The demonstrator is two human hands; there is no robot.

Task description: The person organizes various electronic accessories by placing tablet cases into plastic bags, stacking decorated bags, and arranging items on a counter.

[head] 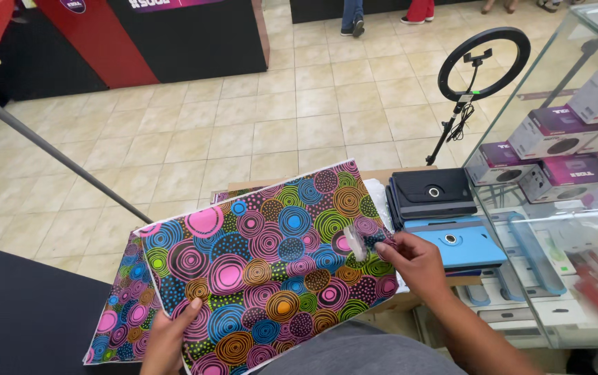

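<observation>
The person holds a large flat sheet (264, 271) printed with bright circles in pink, blue, green and orange on black, tilted across the lap. The left hand (167, 340) grips the sheet's lower left edge, thumb lying on the printed face and the other fingers hidden behind it. The right hand (413, 260) is at the sheet's right edge, its fingertips pinched shut on a small clear tab (358, 244) that lifts off the surface there; whether the tab is tape or film cannot be told.

Beneath the sheet, sticking out past its lower left side, lies a second sheet (120, 305) with the same pattern. Just right of the sheet, a black tablet case (432, 193) sits on top of a stack, and a blue tablet case (460, 243) lies nearer, partly under the right hand. Further right of the sheet stands a glass display case (521, 118) with purple and white boxes (556, 135) on its shelves. Beyond the sheet's top right corner, a black ring light (514, 42) stands on a thin stand on the beige tiled floor (243, 125). A grey pole (49, 149) slants across the floor to the left of the sheet.
</observation>
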